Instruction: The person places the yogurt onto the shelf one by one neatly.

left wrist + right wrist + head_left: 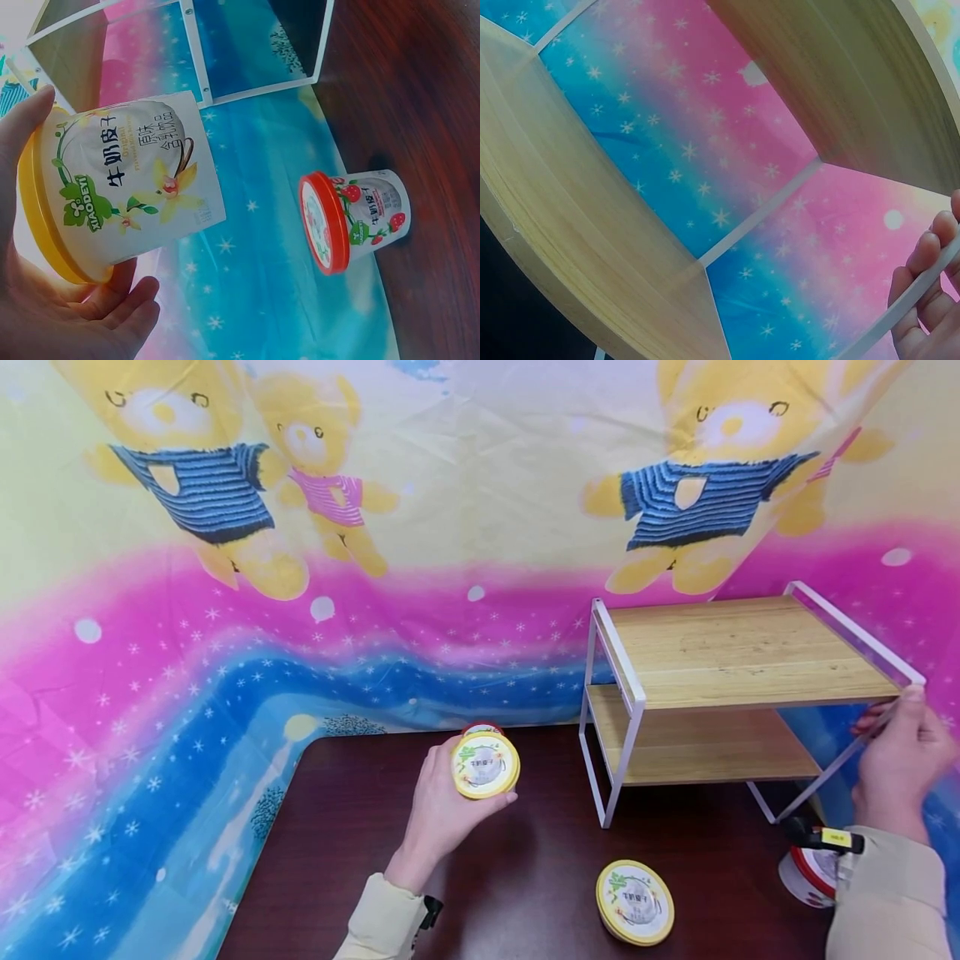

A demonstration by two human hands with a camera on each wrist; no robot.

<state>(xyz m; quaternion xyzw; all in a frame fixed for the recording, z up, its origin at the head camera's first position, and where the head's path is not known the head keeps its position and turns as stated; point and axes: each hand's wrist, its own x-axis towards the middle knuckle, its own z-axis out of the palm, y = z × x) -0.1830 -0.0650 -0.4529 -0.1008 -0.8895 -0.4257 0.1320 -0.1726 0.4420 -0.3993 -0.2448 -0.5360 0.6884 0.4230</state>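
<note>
My left hand (442, 802) grips a white paper tub with a yellow lid (486, 766), held up over the table with its lid toward the head camera. Vanilla flowers and lettering show on the tub's side (139, 169) in the left wrist view. My right hand (903, 760) holds the front right upright of a two-tier shelf rack (750, 647) with wooden boards and a white metal frame. In the right wrist view, the fingers (924, 251) curl round the white bar.
Behind the held tub stands a red-lidded strawberry tub (356, 220). Another yellow-lidded tub (636, 903) sits on the dark table (337, 860) in front of the rack. A red-lidded tub (806, 878) is partly hidden by the right sleeve. A bear-print cloth (480, 510) hangs behind.
</note>
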